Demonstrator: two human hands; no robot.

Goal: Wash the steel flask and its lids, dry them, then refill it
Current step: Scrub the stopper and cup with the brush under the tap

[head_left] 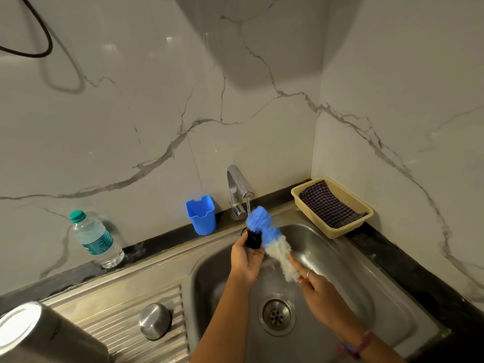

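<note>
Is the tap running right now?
Yes, on. A thin stream falls from the tap spout onto the blue head of the brush held over the sink.

Both arms are reaching forward from the bottom edge. The left hand (246, 255) is gripping a small black lid (253, 239), fingers curled round it. The right hand (313, 282) is pinching the brush (272, 242) low down, I think, with its index finger lying straight along it.
</note>
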